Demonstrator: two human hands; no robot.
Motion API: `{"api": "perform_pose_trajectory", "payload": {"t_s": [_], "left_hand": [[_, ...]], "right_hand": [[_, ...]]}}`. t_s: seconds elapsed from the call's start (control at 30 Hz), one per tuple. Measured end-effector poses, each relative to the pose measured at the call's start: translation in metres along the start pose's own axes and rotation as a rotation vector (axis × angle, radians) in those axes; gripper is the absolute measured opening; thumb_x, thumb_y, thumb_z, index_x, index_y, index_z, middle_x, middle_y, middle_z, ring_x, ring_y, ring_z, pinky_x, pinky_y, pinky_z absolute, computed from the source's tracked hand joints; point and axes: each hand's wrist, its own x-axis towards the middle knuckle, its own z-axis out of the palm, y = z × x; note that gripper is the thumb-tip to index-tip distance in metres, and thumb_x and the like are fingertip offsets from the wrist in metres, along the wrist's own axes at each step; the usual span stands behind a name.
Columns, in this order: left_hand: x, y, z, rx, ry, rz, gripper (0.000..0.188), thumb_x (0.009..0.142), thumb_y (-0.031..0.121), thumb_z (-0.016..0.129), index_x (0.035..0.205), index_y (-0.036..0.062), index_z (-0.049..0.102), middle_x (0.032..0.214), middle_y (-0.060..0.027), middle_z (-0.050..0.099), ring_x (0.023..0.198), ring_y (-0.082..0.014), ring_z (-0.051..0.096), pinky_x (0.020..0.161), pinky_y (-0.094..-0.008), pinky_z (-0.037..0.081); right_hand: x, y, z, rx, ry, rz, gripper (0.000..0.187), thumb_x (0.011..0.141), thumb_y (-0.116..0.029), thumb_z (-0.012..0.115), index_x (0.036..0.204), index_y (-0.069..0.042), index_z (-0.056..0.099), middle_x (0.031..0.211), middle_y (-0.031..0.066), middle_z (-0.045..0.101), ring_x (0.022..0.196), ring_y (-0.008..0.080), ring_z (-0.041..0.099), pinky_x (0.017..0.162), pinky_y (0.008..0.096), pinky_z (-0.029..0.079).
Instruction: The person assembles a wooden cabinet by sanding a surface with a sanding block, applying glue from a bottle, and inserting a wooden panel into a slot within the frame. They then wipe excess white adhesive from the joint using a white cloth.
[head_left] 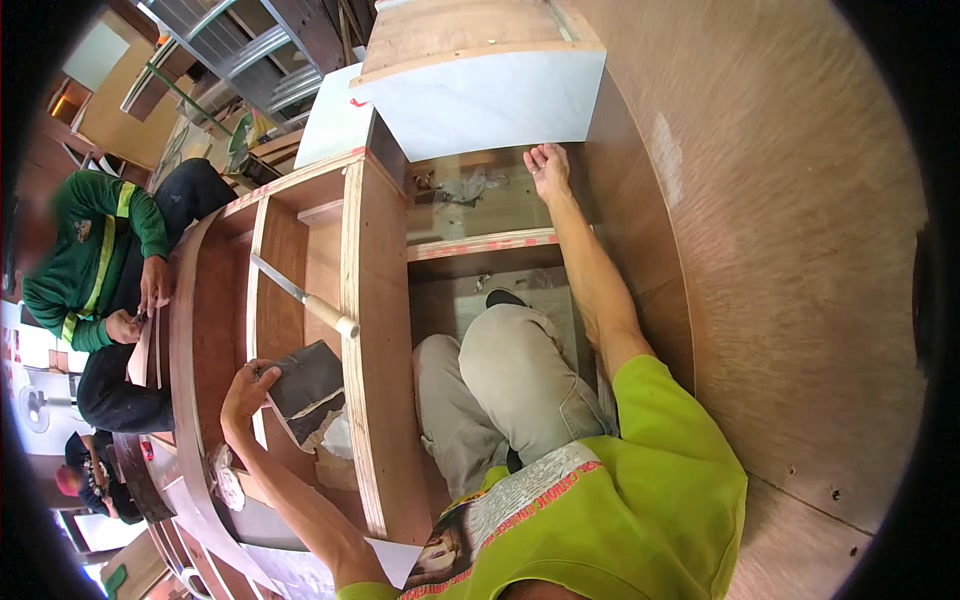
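Observation:
My left hand (248,392) grips the edge of a dark grey flat piece (306,380), thumb on top, over an open compartment of the wooden cabinet frame (362,230). Pale, torn-looking material shows under the dark piece. Nearby, a long narrow-bladed tool with a round wooden handle (330,315) lies across the frame's dividers. My right arm stretches forward. Its hand (548,172) has curled fingers at the lower edge of a white marble-patterned panel (490,105); anything between the fingertips is too small to make out.
A curved plywood wall (790,250) rises close on my right. My legs (520,375) are inside the frame, behind a crossbar (480,244). Scraps (465,187) lie beyond it. At left sits a co-worker in a green long-sleeved shirt (95,250); a metal ladder (250,50) stands behind.

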Motion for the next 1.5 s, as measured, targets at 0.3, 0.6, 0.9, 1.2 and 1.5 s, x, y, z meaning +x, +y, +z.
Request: {"api": "perform_pose_trajectory", "payload": {"t_s": [0.3,0.6,0.9,1.2,1.5], "left_hand": [[0.010,0.040,-0.003,0.368,0.566,0.577,0.025,0.095,0.020,0.056,0.107,-0.0013,0.060,0.092,-0.0129,0.064,0.088,-0.0209,0.061,0.082,-0.0335,0.048],[0.153,0.268,0.112,-0.809,0.365,0.723,0.028,0.096,0.017,0.054,0.113,-0.0046,0.061,0.093,-0.0100,0.067,0.083,-0.0144,0.066,0.068,-0.0243,0.051],[0.218,0.347,0.176,-1.064,0.843,0.663,0.029,0.087,0.020,0.066,0.106,-0.0016,0.068,0.091,-0.0146,0.069,0.082,-0.0228,0.064,0.080,-0.0351,0.049],[0.199,0.350,0.163,-0.801,0.989,0.604,0.021,0.086,0.020,0.068,0.093,0.0005,0.070,0.077,-0.0110,0.069,0.070,-0.0197,0.064,0.067,-0.0331,0.049],[0.211,0.353,0.172,-0.749,1.092,0.619,0.019,0.086,0.021,0.067,0.087,0.0015,0.068,0.078,-0.0107,0.069,0.069,-0.0205,0.064,0.066,-0.0350,0.050]], "right_hand": [[-0.046,0.039,-0.012,-0.823,-0.203,-0.198,0.014,0.097,-0.019,0.049,0.102,-0.008,0.057,0.084,0.0065,0.060,0.075,0.0185,0.061,0.073,0.0342,0.054],[-0.121,0.094,0.006,-1.438,-0.391,-0.543,0.022,0.095,-0.021,0.049,0.105,-0.005,0.060,0.099,0.0186,0.065,0.093,0.0372,0.062,0.081,0.0442,0.048],[-0.114,0.077,0.009,-1.593,-0.330,-0.428,0.023,0.096,-0.024,0.048,0.107,-0.007,0.058,0.107,0.0190,0.064,0.097,0.0413,0.060,0.082,0.0464,0.047],[-0.112,0.083,0.009,-1.548,-0.313,-0.472,0.021,0.094,-0.023,0.050,0.105,-0.008,0.060,0.100,0.0197,0.066,0.094,0.0407,0.061,0.081,0.0454,0.048],[-0.110,0.080,0.009,-1.580,-0.299,-0.476,0.021,0.094,-0.024,0.051,0.104,-0.008,0.061,0.097,0.0196,0.066,0.091,0.0406,0.062,0.080,0.0454,0.048]]}}
